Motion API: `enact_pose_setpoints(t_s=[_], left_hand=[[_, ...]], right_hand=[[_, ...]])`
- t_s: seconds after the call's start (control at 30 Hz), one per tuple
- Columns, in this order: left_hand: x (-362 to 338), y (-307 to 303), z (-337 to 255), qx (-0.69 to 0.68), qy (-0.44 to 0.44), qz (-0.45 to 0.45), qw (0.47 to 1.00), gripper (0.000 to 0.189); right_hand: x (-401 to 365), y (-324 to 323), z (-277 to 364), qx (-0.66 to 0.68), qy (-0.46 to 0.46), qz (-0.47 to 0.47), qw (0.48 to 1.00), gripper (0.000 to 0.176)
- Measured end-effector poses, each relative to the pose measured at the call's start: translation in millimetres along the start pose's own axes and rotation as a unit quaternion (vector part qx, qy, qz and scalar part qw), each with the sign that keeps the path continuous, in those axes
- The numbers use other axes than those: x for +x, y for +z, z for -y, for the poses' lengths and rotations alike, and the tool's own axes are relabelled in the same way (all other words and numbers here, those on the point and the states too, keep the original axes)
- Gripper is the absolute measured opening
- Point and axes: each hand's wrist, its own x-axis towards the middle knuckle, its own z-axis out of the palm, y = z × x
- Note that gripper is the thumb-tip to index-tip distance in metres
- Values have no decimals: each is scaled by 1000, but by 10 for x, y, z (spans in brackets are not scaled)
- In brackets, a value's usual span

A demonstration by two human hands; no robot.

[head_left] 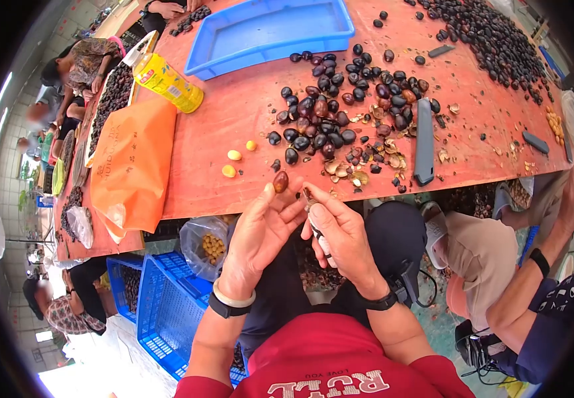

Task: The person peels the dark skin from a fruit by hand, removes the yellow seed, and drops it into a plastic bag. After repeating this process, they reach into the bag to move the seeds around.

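**Shelling station, one nut up at the fingertips**

Looks like the shelling step is mid-go here. The left hand point(260, 229) pinches a single brown nut point(280, 181) between thumb and fingertips, held up just off the near edge of the red tabletop point(234, 109). The right hand point(343, 235) is closed around a small knife point(323, 244), and its tip sits just beside the nut; I can't tell if it actually touches the shell.

Rest of the setup: a big pile of dark nuts point(340, 113) sits in the middle of the tabletop, with shell scraps point(366, 166) scattered on the near side of it. Three yellow kernels point(234, 155) lie near the tabletop's edge, just beyond the held nut. A dark grey bar point(424, 142) lies right of the pile. A blue tray point(267, 30) and a yellow bottle point(168, 81) are further back, and an orange bag point(131, 166) drapes over the left edge. Below the edge there's a plastic bag point(211, 245) with more yellow kernels in it and a blue crate point(168, 305).

My read on the next move: it calls for a steady pinch on that nut and a short, controlled cut, blade angled away from the left thumb. The shell looks smooth and rounded, so slipping is the thing to watch.
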Motion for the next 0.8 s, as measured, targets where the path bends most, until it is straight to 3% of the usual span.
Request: enact_pose_setpoints(t_s=[0.1, 0.4, 0.8], left_hand=[[7, 12, 54, 12, -26, 12, 1000, 30], [-45, 102, 129, 142, 62, 27, 988, 37], [-45, 44, 141, 140, 65, 53, 987, 32]], right_hand=[[4, -2, 9, -12, 16, 5, 1000, 38], [11, 10, 8, -33, 4, 13, 999, 39], [-21, -16, 45, -22, 15, 30, 999, 41]])
